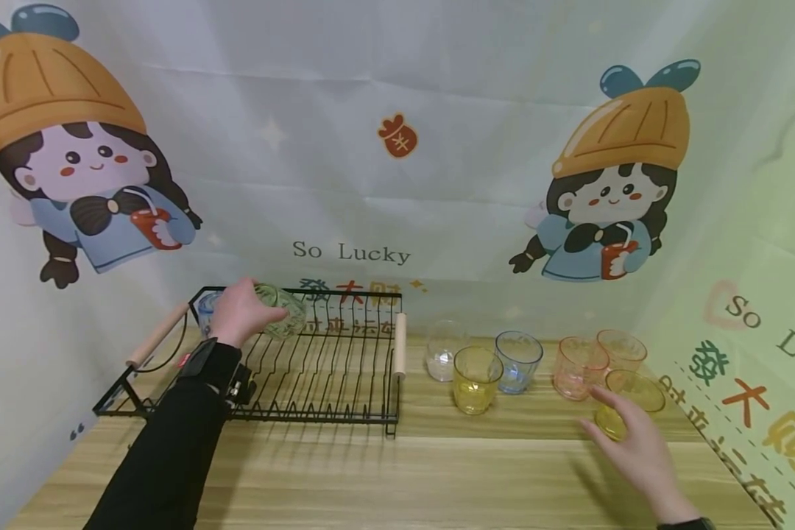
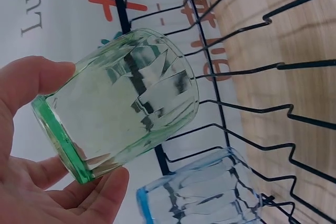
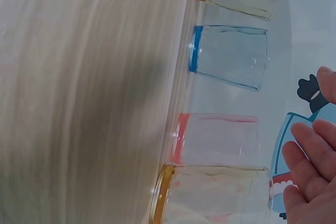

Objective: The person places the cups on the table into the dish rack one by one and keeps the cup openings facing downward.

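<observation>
Holding green glass [image 1: 280, 311] tilted over the rack [image 1: 344, 368], head view: left hand [image 1: 241, 313] could clip a wire. Left wrist: fingers [image 2: 100, 190] pinch its base only; slip risk onto blue glass [image 2: 202, 195]. Right wrist: right hand's fingers [image 3: 310, 166] spread, close to yellow glass [image 3: 215, 192]; knock risk.

Bare tabletop [image 1: 384, 478] in front, glasses [image 1: 503, 364] crowding right, rack [image 1: 331, 368] left

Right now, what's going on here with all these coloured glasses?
A person is handling tumblers at a wooden table. The left hand grips a green glass, tilted on its side, over the far end of a black wire dish rack, where a blue glass already sits. The right hand, fingers relaxed, reaches for a yellow glass in the group of clear, yellow, blue and pink glasses standing beside the rack.
</observation>
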Demonstrator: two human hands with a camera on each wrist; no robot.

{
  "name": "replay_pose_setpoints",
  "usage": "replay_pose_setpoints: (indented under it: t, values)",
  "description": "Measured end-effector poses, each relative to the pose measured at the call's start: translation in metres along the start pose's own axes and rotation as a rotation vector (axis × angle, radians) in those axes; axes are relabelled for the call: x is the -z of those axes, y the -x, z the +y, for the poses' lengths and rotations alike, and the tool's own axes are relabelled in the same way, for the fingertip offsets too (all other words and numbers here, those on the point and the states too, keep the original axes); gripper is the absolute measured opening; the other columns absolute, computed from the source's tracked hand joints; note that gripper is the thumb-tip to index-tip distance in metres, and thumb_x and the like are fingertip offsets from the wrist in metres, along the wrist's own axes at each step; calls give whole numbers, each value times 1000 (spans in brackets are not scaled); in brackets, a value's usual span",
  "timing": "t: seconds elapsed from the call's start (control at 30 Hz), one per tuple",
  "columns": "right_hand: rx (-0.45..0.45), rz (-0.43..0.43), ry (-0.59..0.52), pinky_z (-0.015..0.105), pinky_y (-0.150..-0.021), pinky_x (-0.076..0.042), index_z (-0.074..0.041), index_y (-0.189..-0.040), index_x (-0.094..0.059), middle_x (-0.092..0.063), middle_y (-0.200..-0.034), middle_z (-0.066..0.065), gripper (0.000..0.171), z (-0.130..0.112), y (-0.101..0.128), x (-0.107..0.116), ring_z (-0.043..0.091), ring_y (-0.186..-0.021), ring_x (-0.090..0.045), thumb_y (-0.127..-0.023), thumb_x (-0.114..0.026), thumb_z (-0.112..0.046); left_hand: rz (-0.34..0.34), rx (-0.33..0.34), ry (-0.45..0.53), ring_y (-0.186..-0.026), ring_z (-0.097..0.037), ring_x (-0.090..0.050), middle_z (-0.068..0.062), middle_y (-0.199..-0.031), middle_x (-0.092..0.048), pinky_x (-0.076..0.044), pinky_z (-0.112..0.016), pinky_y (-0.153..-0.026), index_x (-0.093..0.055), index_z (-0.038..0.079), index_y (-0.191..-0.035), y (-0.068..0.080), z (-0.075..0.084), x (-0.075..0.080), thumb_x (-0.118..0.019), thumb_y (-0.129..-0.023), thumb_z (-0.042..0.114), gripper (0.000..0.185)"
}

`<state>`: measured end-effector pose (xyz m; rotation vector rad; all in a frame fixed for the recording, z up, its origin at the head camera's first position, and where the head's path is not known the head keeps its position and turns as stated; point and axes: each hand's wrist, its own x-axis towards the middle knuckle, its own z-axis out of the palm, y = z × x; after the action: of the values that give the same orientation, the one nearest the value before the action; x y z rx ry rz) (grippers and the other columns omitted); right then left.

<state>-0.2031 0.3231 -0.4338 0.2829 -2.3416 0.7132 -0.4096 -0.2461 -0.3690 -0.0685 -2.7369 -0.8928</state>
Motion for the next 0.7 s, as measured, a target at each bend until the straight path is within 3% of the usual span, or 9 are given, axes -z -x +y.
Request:
replay_pose_setpoints:
  t: [0.1, 0.2, 0.4, 0.7]
  values:
    - [-5, -1, 9, 40, -94, -43, 6, -123, -62, -65, -119, 24, 53, 1, 0, 1, 40, -106, -58, -74, -82, 1, -31, 17, -34, -114, -52, -46, -36, -132, -45, -42, -61, -95, -31, -10, -147, 22, 27, 17, -72, -90, 34, 83]
    - [-9, -5, 16, 49, -92, -43, 7, -123, -61, -65, -119, 25, 53, 2, 1, 2, 42, -106, -59, -74, -82, 1, -38, 22, -82, -107, -52, -48, -37, -124, -48, -44, -60, -91, -35, -14, -143, 31, 37, 22, -69, -91, 28, 75]
    - [-11, -21, 9, 59, -88, -43, 9, -123, -60, -64, -119, 27, 53, 4, 0, 4, 45, -106, -58, -75, -81, 2, -40, 42, -145, -104, -51, -50, -38, -120, -49, -45, -59, -90, -38, -16, -139, 31, 38, 22, -65, -93, 25, 67]
    - [-41, -56, -11, 65, -89, -42, 11, -126, -57, -60, -122, 31, 52, 8, -5, 8, 49, -109, -55, -80, -78, 1, -92, 92, -185, -108, -54, -47, -39, -122, -48, -45, -62, -89, -39, -16, -138, 26, 40, 20, -65, -92, 24, 66]
